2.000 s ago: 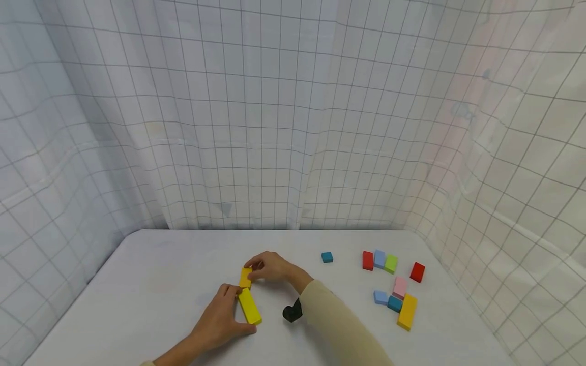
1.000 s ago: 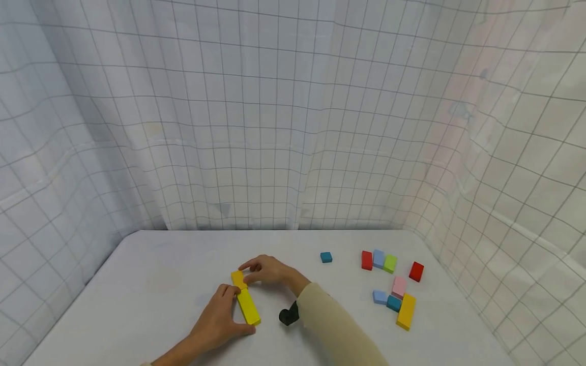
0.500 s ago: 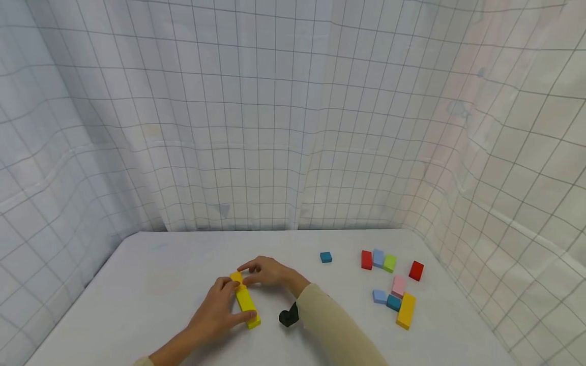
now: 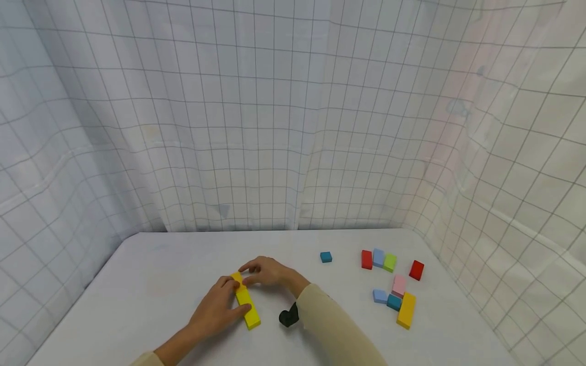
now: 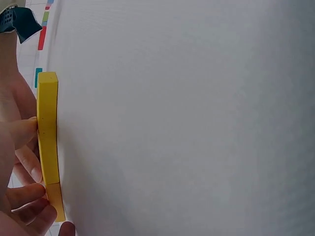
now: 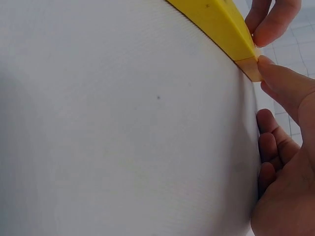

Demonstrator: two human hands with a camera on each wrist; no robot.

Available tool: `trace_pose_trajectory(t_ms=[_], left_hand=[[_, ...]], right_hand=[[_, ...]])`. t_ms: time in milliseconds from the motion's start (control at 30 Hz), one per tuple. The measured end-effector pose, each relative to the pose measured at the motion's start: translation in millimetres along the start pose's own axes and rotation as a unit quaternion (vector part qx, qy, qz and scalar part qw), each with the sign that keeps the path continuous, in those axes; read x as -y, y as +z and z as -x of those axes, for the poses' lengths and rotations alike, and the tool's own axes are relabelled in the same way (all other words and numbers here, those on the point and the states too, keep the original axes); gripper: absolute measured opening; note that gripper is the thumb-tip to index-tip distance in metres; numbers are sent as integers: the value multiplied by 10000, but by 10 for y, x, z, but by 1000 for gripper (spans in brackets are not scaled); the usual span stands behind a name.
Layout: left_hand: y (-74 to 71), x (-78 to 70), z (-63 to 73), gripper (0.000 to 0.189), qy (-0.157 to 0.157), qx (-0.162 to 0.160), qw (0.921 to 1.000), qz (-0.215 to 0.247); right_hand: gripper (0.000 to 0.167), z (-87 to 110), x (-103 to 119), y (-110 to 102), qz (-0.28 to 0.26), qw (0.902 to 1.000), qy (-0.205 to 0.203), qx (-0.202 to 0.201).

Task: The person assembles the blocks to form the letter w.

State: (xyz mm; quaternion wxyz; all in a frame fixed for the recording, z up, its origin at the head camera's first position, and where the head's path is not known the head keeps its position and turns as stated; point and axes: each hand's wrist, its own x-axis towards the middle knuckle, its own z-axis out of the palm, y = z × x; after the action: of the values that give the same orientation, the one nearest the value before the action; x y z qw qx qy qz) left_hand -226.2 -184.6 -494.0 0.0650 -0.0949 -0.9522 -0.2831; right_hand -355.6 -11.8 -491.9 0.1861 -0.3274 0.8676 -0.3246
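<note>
A long yellow block (image 4: 249, 315) and a shorter orange-yellow block (image 4: 236, 277) lie end to end on the white table. My left hand (image 4: 216, 311) has its thumb against the long block and its fingertips by the joint between the two. At the far end, my right hand (image 4: 269, 271) pinches the short block between thumb and index finger. Both the long block (image 5: 48, 132) and the short block (image 5: 55, 200) show in the left wrist view, their ends touching. In the right wrist view, the right thumb (image 6: 280, 81) touches the short block (image 6: 250, 69).
Right of the hands is a small teal block (image 4: 326, 257). Farther right lie a red block (image 4: 367, 260), a lime block (image 4: 389, 263), a pink block (image 4: 399, 285), a long orange block (image 4: 406, 310) and several others. A black device (image 4: 289, 316) sits by the right sleeve. Gridded curtains (image 4: 247, 152) enclose the table.
The short block has swung left into line with the long one, the right hand moving with it. The left thumb has slid from the long block's near end up along it.
</note>
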Motion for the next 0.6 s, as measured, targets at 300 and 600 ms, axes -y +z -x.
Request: trace_pose_trajectory(t_ms=[300, 600], left_hand=[[-1, -9, -75, 58, 91, 108, 9998, -161], [-31, 36, -121, 54, 20, 188, 9997, -147]], right_hand=[[42, 216, -57, -259, -289, 9992, -53, -262], [39, 665, -192, -791, -82, 9976, -55, -692]])
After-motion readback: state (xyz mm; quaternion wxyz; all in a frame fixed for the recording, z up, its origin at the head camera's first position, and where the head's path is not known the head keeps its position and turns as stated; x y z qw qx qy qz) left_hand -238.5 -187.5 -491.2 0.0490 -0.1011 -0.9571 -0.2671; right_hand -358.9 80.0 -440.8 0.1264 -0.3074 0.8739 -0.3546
